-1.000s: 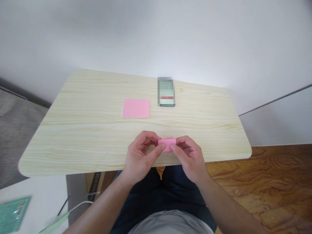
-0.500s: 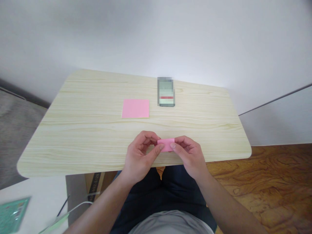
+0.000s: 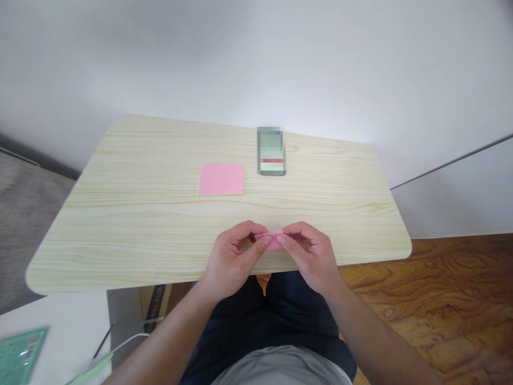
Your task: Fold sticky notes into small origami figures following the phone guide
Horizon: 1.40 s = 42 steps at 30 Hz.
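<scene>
A small folded piece of pink paper point(image 3: 274, 244) is pinched between my two hands, just above the near side of the table. My left hand point(image 3: 236, 256) grips its left end between thumb and fingers. On the right end, my right hand point(image 3: 310, 251) does the same, with its thumb pressed on the near face. Both thumbs partly cover the paper, and its upper edge looks bent. Beyond the hands, a flat pink sheet or pad of paper point(image 3: 221, 179) lies on the table.
A phone with a blurred screen point(image 3: 271, 151) lies at the table's back edge near the wall. The light wooden table point(image 3: 132, 224) has rounded corners. At lower left are a white surface point(image 3: 68, 326) with a green packet point(image 3: 22, 353) and a cardboard box point(image 3: 154, 305).
The pink paper has tilted and its upper part now looks bent or creased, showing less of its face. My left fingers have shifted over its upper left edge.
</scene>
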### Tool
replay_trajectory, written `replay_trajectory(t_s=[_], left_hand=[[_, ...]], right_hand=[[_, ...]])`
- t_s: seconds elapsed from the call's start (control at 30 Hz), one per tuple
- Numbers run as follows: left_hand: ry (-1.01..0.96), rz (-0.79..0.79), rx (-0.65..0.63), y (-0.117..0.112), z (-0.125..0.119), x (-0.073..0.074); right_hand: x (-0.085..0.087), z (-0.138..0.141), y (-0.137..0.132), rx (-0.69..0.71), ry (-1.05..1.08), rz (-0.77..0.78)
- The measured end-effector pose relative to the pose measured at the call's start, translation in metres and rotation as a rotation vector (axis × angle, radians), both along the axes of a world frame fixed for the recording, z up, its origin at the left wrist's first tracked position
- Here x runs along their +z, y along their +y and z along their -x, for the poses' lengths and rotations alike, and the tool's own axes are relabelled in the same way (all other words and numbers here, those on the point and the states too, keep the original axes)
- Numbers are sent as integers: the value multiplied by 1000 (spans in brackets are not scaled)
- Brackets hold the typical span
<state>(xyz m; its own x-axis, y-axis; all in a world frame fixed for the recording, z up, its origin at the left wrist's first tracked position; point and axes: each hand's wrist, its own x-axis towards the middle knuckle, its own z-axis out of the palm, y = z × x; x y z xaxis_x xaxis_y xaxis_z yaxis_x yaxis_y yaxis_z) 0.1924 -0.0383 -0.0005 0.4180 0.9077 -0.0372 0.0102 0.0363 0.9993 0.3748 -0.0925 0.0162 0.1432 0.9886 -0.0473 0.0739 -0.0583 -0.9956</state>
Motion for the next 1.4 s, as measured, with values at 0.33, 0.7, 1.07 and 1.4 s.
replay_trajectory(t_s=[0.33,0.7,1.07,1.4], left_hand=[[-89,8,109,2,3,-1],[-98,-12,143,1,3,-4],[-89,-88,146,-2,2,1],[-123,-58,161,-2,2,-1]], right_hand=[[5,-4,-1,53,-132,-151],[8,-5,2,43,-187,-122],[2,1,2,-30,-124,-185],[0,4,5,-48,1,-127]])
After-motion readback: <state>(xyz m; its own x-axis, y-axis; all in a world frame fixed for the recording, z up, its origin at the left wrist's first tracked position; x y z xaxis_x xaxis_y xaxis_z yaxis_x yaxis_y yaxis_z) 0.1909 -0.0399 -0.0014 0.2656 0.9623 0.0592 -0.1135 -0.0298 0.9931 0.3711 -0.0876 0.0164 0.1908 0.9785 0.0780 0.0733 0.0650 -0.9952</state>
